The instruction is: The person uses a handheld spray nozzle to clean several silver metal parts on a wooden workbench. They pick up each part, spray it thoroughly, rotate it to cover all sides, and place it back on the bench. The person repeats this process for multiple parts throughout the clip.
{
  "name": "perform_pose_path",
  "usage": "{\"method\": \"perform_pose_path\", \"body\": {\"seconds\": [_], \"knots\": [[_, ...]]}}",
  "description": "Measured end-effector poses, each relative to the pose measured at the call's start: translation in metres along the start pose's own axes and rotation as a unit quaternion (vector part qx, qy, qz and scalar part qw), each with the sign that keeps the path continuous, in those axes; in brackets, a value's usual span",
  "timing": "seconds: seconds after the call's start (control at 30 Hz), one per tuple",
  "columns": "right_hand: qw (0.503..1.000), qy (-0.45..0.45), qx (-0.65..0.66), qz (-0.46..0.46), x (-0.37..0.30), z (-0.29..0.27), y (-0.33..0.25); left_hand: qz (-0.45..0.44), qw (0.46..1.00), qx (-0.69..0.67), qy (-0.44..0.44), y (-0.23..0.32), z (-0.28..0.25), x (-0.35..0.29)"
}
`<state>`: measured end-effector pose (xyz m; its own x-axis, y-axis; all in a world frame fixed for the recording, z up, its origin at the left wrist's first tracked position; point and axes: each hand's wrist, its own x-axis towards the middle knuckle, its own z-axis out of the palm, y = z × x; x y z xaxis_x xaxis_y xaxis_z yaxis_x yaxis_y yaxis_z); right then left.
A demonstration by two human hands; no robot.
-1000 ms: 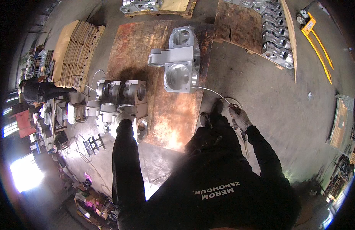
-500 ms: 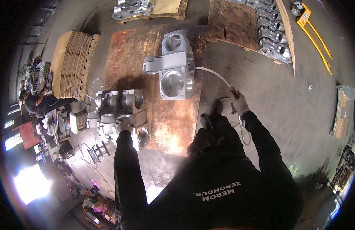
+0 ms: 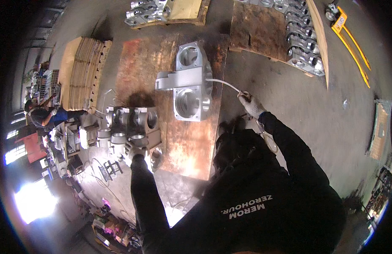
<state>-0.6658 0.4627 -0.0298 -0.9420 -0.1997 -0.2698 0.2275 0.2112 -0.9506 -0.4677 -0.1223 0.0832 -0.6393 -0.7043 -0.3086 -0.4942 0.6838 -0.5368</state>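
Note:
A large silver metal casting (image 3: 189, 78) with two big round bores lies on a rust-stained board, a rounded arm jutting out to its left. My gloved right hand (image 3: 252, 105) is closed round the end of a curved pale tube (image 3: 223, 81), whose other end meets the casting's right side. A pale hose (image 3: 270, 143) hangs in a loop below that hand. On the left, my gloved left hand (image 3: 134, 153) lies with fingers apart on one of several similar castings (image 3: 146, 118) grouped at the board's edge.
The stained board (image 3: 196, 144) spans the middle of the floor. Farther off are a pallet (image 3: 187, 15) and another board (image 3: 259, 31) with more castings, and a yellow pallet jack (image 3: 350, 42). Stacked brown sheets (image 3: 81, 72) stand left, near another person (image 3: 45, 116). Hoses (image 3: 96, 171) cross the floor.
My right hand has moved up and left, pushing the tube closer to the big casting. My left hand has shifted slightly down, and the view has tilted a little.

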Motion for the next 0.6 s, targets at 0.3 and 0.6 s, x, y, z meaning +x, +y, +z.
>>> {"method": "perform_pose_path", "body": {"seconds": [0.3,0.6], "knots": [[0.995,0.003,-0.098,0.022,0.06,-0.008,-0.004,0.166,0.897,-0.382,0.148,0.185,0.041,-0.186],[0.97,-0.141,-0.19,0.063,0.067,-0.051,-0.023,0.05,0.851,-0.489,0.185,0.224,0.092,-0.189]]}}
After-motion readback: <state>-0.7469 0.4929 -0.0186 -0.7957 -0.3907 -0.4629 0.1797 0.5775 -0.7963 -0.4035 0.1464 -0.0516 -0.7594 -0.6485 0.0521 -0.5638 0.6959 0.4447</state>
